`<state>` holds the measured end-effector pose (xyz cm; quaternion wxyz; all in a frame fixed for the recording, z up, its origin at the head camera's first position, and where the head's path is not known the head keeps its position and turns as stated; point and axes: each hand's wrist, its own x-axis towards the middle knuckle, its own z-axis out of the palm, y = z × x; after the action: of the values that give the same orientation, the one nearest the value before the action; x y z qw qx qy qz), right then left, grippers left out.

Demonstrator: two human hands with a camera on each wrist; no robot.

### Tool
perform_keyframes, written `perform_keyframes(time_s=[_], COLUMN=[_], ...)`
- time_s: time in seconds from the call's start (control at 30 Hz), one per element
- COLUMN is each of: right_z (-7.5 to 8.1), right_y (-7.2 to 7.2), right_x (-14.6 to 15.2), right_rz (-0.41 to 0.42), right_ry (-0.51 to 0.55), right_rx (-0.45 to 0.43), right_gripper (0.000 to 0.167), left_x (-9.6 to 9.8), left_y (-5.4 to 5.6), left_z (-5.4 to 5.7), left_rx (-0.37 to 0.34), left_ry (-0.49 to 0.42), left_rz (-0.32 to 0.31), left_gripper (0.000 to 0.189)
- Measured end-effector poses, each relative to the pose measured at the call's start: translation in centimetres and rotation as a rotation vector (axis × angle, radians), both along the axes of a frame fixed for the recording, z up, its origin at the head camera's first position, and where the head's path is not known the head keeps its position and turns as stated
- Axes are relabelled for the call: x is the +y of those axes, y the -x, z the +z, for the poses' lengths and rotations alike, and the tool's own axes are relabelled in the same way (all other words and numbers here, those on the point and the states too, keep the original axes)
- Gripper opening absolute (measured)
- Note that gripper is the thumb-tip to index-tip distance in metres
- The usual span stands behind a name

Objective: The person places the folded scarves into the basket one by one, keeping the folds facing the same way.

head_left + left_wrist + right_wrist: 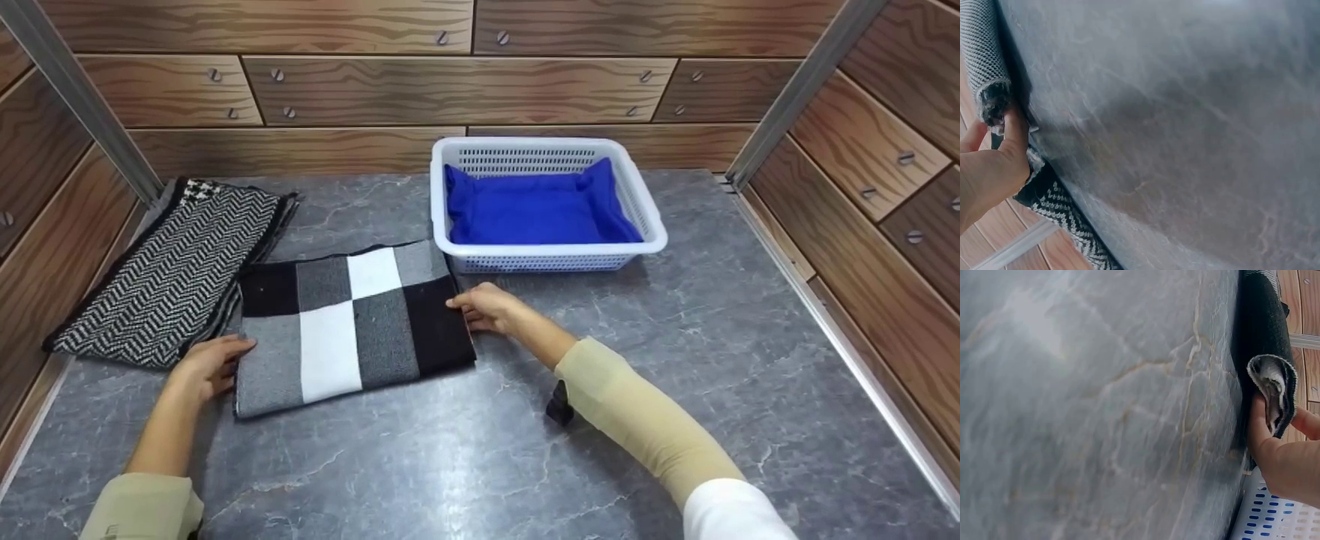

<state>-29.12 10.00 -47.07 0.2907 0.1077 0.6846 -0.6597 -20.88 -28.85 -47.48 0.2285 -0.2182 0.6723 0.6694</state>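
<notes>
1. Currently, the checked scarf [330, 345] lies as a flat, layered rectangle on the marbled worktop [450, 465], left of and in front of the basket [649, 225].
2. Left hand [208, 367]: fingers and thumb pinch the scarf's left edge. Right hand [491, 309]: fingers and thumb clamped on its right edge, layers between them in the right wrist view.
3. Done, by judgement: the checked scarf looks folded; the herringbone scarf [180, 277] likewise, lying at far left; the blue cloth [536, 210] is spread inside the basket.
4. Left, by judgement: perhaps only squaring the checked scarf's edges. Both scarves are outside the basket; whether they belong in it, cannot tell.
5. Count: checked scarf, 1; herringbone scarf, 1; blue cloth, 1; basket, 1; hands, 2.
</notes>
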Motion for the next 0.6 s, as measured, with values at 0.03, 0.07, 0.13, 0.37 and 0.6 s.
perform_keyframes(time_s=[0.03, 0.07, 0.13, 0.37, 0.6], right_z=[0.0, -0.02, -0.06, -0.04, 0.41], right_y=[0.04, 0.07, 0.09, -0.16, -0.56], right_x=[-0.06, -0.1, -0.16, -0.35, -0.49], right_rz=[-0.001, -0.002, -0.001, -0.027, -0.041], right_ry=[0.002, -0.003, -0.017, -0.015, -0.02], right_rx=[-0.001, -0.001, 0.001, 0.025, 0.069], right_gripper=[0.005, 0.006, 0.007, 0.016, 0.022], left_x=[0.05, 0.06, 0.13, 0.52, 0.57], left_y=[0.05, 0.11, 0.13, -0.21, -0.25], left_z=[0.06, 0.08, 0.18, 0.54, 0.72], left_rx=[0.003, 0.007, 0.016, 0.069, 0.095], left_ry=[0.007, 0.012, 0.006, 0.0, 0.02], left_rz=[-0.009, -0.01, 0.0, 0.096, 0.129], left_gripper=[0.078, 0.078, 0.078, 0.08, 0.08])
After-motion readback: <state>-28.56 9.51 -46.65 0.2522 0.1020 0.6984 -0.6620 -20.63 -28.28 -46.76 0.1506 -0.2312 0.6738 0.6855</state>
